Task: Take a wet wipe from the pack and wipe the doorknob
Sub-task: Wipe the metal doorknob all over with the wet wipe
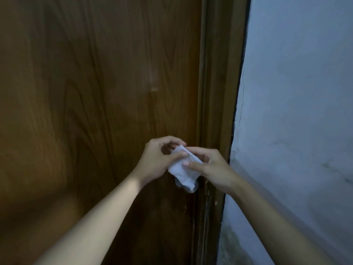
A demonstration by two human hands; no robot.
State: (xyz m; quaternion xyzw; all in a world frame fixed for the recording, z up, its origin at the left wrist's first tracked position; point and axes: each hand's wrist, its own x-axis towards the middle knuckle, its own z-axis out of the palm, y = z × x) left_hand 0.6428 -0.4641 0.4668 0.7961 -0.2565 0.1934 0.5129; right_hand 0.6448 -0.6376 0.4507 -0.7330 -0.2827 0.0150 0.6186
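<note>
A white wet wipe (183, 172), folded and crumpled, hangs between both my hands in front of the brown wooden door (95, 92). My left hand (156, 159) pinches its upper left edge with thumb and fingers. My right hand (212, 166) grips its right side, thumb lying across the wipe. The doorknob (189, 189) is mostly hidden behind the wipe; only a pale metallic rim shows just below the wipe's lower edge. The pack of wipes is out of view.
The door frame (215, 92) runs down right of the door, its lower part scuffed and chipped. A pale blue-grey wall (296, 92) with cracks fills the right side.
</note>
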